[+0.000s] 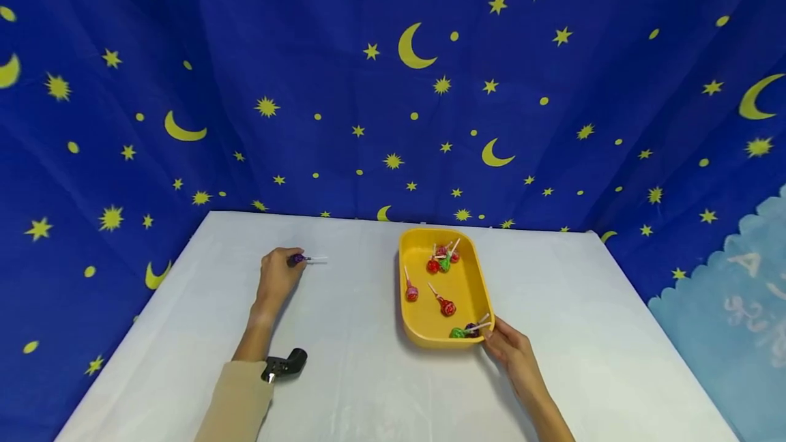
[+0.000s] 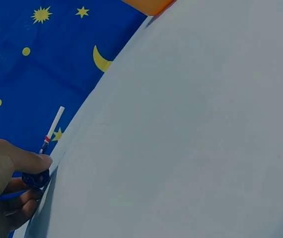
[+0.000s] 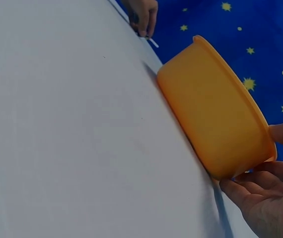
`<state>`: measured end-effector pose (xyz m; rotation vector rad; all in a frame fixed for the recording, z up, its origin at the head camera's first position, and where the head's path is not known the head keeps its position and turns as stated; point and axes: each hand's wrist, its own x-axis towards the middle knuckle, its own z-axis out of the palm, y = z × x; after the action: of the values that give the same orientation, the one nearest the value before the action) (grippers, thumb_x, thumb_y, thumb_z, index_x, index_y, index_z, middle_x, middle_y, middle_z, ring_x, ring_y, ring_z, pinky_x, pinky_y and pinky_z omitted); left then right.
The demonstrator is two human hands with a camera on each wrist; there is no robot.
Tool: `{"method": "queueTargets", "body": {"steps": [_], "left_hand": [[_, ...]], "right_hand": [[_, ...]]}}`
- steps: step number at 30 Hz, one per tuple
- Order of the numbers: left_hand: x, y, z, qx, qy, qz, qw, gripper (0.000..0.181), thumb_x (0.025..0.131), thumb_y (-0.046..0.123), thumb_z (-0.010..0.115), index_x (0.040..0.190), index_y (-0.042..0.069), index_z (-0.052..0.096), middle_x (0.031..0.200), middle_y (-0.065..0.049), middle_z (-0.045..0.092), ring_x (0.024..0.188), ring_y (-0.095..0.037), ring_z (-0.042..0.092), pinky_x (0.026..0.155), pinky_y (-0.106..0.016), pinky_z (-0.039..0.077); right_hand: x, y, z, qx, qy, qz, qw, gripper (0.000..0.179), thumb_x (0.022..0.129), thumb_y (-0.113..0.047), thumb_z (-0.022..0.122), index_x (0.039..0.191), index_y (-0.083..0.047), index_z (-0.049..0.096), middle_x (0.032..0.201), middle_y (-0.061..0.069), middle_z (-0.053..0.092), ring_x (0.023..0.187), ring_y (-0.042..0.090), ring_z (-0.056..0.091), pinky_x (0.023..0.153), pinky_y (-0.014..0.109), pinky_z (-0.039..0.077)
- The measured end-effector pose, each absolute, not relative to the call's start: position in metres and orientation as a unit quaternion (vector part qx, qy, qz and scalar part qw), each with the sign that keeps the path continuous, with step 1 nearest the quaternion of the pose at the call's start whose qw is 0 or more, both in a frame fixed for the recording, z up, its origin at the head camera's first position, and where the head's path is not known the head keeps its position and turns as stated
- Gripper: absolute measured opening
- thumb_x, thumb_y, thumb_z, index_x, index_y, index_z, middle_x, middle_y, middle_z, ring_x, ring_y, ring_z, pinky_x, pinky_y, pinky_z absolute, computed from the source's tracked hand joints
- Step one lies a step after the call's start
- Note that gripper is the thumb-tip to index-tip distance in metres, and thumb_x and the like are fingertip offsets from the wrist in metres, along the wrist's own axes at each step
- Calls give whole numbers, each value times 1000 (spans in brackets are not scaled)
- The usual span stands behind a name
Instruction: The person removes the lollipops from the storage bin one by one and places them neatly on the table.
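My left hand (image 1: 279,280) pinches a dark purple lollipop (image 1: 297,259) by its round head over the left side of the table, its white stick pointing right. In the left wrist view the lollipop (image 2: 35,178) sits between thumb and fingers. My right hand (image 1: 512,353) grips the near right corner of a yellow tub (image 1: 457,285), thumb at the rim and fingers beneath, as the right wrist view of the tub (image 3: 211,109) shows. Inside lie several lollipops: a red one (image 1: 447,307), a pink one (image 1: 411,293), a green one (image 1: 457,333) and a small cluster towards the far end.
A white cloth covers the table (image 1: 356,387). Behind it hangs a blue curtain (image 1: 344,74) with yellow moons and stars. A light blue panel (image 1: 737,312) borders the right side. A black strap device (image 1: 285,364) sits on my left wrist.
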<state>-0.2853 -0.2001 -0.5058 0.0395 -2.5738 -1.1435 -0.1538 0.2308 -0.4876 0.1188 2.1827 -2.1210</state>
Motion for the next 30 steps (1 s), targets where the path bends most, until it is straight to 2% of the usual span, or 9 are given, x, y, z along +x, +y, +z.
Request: {"method": "queueTargets", "body": {"steps": [10, 19, 25, 30], "left_hand": [[-277, -208, -514, 18, -897, -399, 190, 28, 82, -2, 72, 110, -5, 71, 107, -28, 67, 102, -42, 63, 93, -51, 48], [-279, -201, -507, 11, -902, -386, 193, 30, 82, 0, 73, 111, -3, 71, 110, -29, 67, 108, -44, 60, 97, -53, 44], [-283, -203, -506, 14, -903, -394, 172, 32, 82, -1, 73, 114, -3, 69, 112, -29, 65, 110, -44, 60, 98, -53, 45], [-283, -204, -506, 13, -904, -398, 157, 34, 83, -1, 72, 116, -2, 68, 111, -30, 65, 103, -43, 62, 94, -53, 47]], "right_hand": [[-150, 226, -491, 36, 722, -688, 61, 60, 97, -12, 54, 145, 14, 29, 147, 32, 37, 111, -4, 57, 93, 16, 47], [-150, 229, -488, 26, 720, -691, 55, 60, 97, -8, 52, 145, 16, 26, 148, 34, 34, 109, -7, 57, 93, 15, 46], [-151, 231, -488, 26, 715, -696, 53, 59, 97, -7, 51, 145, 17, 26, 148, 34, 33, 108, -8, 57, 92, 14, 46], [-152, 234, -489, 21, 716, -696, 49, 58, 97, -6, 50, 145, 17, 26, 147, 34, 34, 109, -8, 58, 93, 14, 46]]}}
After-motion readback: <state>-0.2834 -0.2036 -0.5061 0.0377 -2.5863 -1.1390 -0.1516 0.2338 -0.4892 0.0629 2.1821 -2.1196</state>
